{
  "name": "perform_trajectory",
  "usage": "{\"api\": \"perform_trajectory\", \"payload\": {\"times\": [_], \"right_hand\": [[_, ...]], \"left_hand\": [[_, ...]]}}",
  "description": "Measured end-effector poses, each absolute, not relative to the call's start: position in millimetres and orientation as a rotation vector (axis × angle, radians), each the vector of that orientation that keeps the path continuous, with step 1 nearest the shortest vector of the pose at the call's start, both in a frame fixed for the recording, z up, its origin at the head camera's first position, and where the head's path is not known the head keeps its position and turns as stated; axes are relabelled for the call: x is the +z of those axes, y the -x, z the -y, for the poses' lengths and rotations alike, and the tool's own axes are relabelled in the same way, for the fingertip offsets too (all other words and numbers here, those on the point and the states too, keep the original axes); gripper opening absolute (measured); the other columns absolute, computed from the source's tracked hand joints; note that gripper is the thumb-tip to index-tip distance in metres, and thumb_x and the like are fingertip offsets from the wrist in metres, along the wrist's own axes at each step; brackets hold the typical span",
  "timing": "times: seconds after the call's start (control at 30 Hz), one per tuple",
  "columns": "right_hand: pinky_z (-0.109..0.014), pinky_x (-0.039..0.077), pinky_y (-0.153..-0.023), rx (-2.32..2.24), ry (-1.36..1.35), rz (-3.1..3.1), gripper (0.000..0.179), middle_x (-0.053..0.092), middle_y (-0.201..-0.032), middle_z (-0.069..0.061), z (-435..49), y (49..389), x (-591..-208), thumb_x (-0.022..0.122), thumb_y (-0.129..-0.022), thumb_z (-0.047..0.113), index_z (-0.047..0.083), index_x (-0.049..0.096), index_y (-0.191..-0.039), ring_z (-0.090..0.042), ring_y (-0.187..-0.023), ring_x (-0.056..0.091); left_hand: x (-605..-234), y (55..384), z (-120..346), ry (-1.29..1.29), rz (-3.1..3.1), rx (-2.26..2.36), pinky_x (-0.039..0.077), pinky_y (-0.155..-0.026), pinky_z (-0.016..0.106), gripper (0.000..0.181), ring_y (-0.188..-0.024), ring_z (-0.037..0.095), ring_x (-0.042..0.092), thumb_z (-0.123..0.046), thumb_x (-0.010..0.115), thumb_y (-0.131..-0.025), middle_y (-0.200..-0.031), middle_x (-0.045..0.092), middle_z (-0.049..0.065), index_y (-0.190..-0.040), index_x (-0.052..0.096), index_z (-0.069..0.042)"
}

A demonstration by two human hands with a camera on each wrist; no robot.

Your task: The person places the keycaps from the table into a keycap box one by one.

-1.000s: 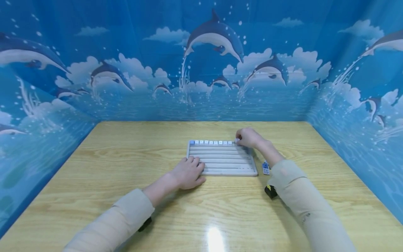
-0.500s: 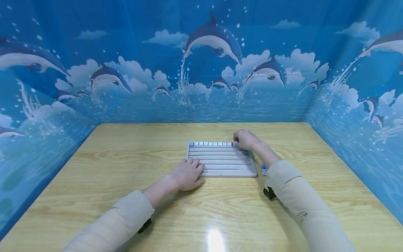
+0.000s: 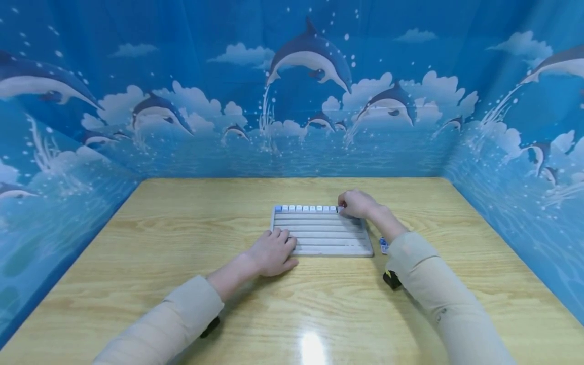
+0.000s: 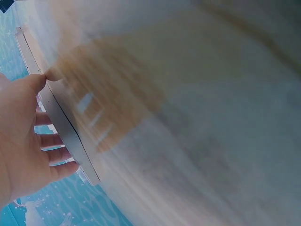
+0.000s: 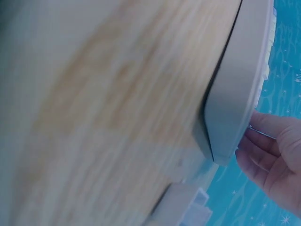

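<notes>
A pale, low tray (image 3: pixel 324 234) with ridged rows lies on the table. Along its back row stand several white keycap-like pieces (image 3: pixel 305 208), with a blue one (image 3: pixel 278 208) at the left end. My left hand (image 3: pixel 272 251) rests on the tray's front left corner, fingers straight over the rows and thumb at the front edge. At the right end of the back row, my right hand (image 3: pixel 358 204) pinches a small white keycap (image 3: pixel 340 208), mostly hidden by the fingers. In the right wrist view, its curled fingers (image 5: pixel 263 141) show beyond the tray's side.
Loose blue and white keycaps (image 3: pixel 384 246) lie right of the tray, partly behind the right sleeve (image 3: pixel 417 253). The wooden table (image 3: pixel 205 203) is bordered by a blue dolphin-print curtain (image 3: pixel 292 101) at the back and both sides.
My right hand has moved slightly left and down, bringing the keycap to the end of the back row; over the last half second it hardly moves. The left hand stays on the tray.
</notes>
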State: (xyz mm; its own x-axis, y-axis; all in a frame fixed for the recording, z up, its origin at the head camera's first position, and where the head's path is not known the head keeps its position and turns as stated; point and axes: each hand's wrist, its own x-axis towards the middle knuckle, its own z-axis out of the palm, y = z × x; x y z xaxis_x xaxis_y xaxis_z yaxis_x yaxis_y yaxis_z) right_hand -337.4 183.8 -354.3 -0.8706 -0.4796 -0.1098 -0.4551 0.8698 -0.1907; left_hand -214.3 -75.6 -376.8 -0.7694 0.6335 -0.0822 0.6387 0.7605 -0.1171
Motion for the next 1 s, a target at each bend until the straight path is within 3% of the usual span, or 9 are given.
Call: {"api": "perform_trajectory", "payload": {"times": [1.0], "right_hand": [[-0.036,0.048,-0.073,-0.195,0.843,-2.872,0.018,0.064,-0.088,-0.005,-184.8,337.0,-352.6,0.065,-0.087,0.015,0.005,0.066,-0.102,-0.019,-0.081,0.059]], "left_hand": [[-376.7,214.5,76.9,-1.088,-2.926,-0.209,0.04,-0.089,0.042,0.048,-0.104,0.026,0.046,-0.049,0.044,-0.094,-0.111,0.05,0.011,-0.119,0.051,-0.008]]}}
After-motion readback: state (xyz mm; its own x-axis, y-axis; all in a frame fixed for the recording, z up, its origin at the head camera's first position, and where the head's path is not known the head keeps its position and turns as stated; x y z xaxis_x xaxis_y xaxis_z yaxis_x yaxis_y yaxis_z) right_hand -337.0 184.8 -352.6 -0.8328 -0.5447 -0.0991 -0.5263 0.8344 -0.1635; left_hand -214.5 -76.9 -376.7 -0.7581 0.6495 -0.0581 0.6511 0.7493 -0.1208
